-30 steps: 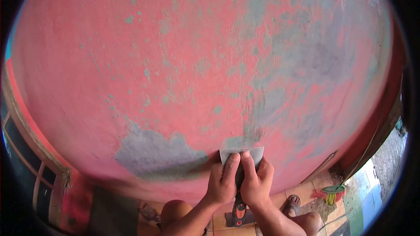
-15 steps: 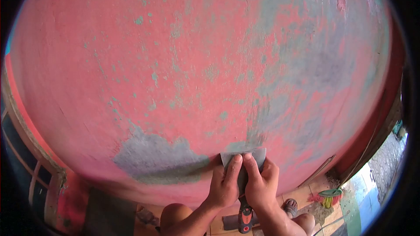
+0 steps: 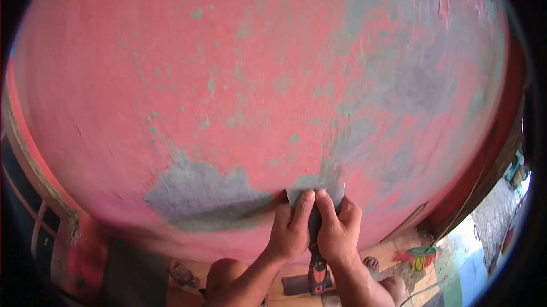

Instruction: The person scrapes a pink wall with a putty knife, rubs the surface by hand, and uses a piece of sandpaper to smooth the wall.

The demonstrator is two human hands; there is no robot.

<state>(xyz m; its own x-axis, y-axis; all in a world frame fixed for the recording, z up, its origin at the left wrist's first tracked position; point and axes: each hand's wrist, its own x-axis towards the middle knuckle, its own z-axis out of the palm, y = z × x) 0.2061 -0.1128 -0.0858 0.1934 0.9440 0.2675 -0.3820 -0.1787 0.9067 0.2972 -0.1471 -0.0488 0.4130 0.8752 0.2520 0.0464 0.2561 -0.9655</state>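
Observation:
A wide metal scraper (image 3: 316,191) has its blade edge against the pink wall (image 3: 239,96), low in the view. My left hand (image 3: 290,230) grips it from the left side, thumb pressed on the blade. From the right side my right hand (image 3: 339,232) holds it too, its thumb beside the other one. The black and orange handle (image 3: 317,275) points down between my wrists. Grey-green patches show through the paint, a large one (image 3: 205,196) left of the blade and more at the right.
A window frame (image 3: 43,193) is at the left edge. On the tiled floor lie a broom head with coloured bristles (image 3: 420,257) and a dark flat piece (image 3: 293,285). My knees and one sandalled foot (image 3: 371,265) show below the wall.
Both my hands and the scraper sit slightly higher in the view. The view has also shifted a little, with the upper wall marks now farther right.

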